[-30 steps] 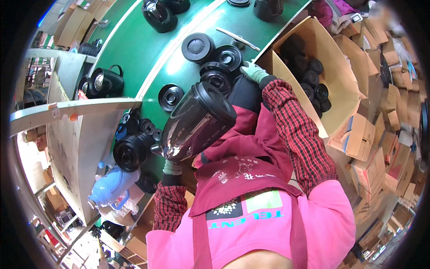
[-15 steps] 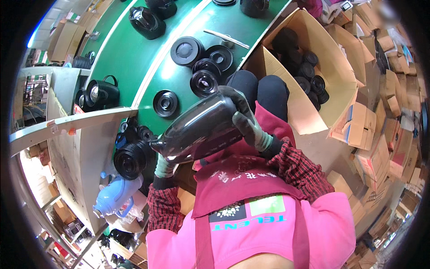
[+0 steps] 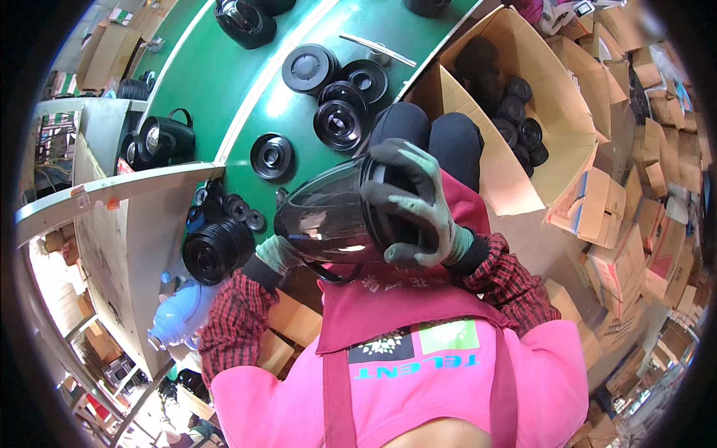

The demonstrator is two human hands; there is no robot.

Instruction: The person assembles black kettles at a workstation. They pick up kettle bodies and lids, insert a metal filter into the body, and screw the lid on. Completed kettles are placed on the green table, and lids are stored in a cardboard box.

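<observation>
A glossy black jug [image 3: 321,213] lies tilted across my lap, its narrow end toward the left and its round base toward the right. My right hand [image 3: 414,205], in a grey-green glove, grips the base end with fingers spread around a dark ring-shaped part there. My left hand [image 3: 280,252] holds the narrow end from beneath; most of its fingers are behind the jug. A black handle loop hangs on the jug's near side. Beyond it on the green table, round black lids [image 3: 339,124] lie in a cluster, and a single lid [image 3: 272,156] lies apart.
To the right, an open cardboard box [image 3: 567,127] holds several black round parts. A metal rod [image 3: 377,49] rests on the table. Other black jugs [image 3: 168,138] stand farther off. At the left, stacked black discs [image 3: 213,250] are beside a blue jug [image 3: 183,313]. Cartons [image 3: 597,205] crowd the right side.
The jug has turned so its base end faces more to the right, and its handle now shows. My right hand has shifted from the jug's upper side onto its base.
</observation>
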